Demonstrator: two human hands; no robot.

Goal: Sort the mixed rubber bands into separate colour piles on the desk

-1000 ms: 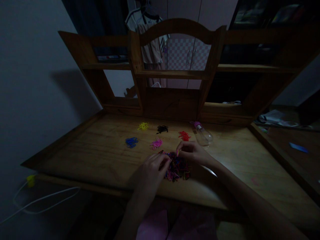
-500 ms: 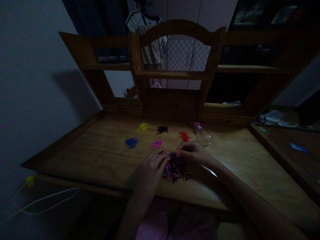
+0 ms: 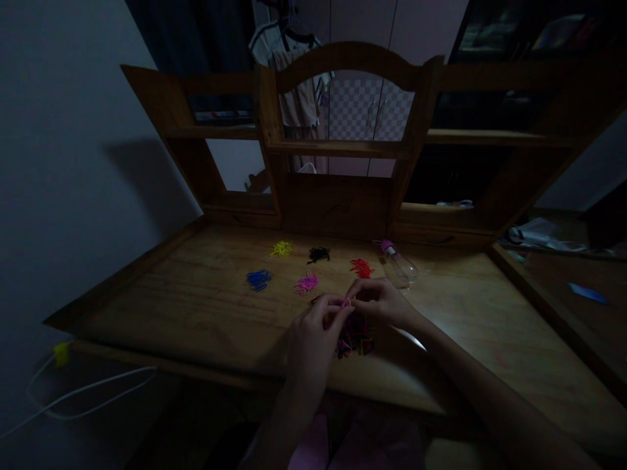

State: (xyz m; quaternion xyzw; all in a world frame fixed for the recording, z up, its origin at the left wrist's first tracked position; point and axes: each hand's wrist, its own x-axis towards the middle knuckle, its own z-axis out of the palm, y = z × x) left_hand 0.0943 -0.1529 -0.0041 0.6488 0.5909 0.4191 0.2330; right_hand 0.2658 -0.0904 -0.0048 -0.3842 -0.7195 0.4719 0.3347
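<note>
A mixed heap of small coloured elastic bands (image 3: 355,336) lies on the desk, partly hidden under my hands. Just above it, my left hand (image 3: 318,326) has thumb and fingertips closed on a pink band (image 3: 345,302). My right hand (image 3: 379,300) pinches the same pink band from the other side, with a touch of yellow beside it. Beyond my hands are sorted piles: blue bands (image 3: 258,279), pink bands (image 3: 307,282), yellow bands (image 3: 281,249), black bands (image 3: 319,254) and red bands (image 3: 362,267).
A clear bulb-shaped bottle (image 3: 402,266) with a pink cap lies behind my right hand. The wooden desk (image 3: 171,294) has a shelf unit (image 3: 337,149) along its back. A white cable (image 3: 98,385) with a yellow piece hangs at the left edge.
My left hand has moved right and slightly up from the heap to meet my right hand at the pink band. My right hand stays nearly in place.
</note>
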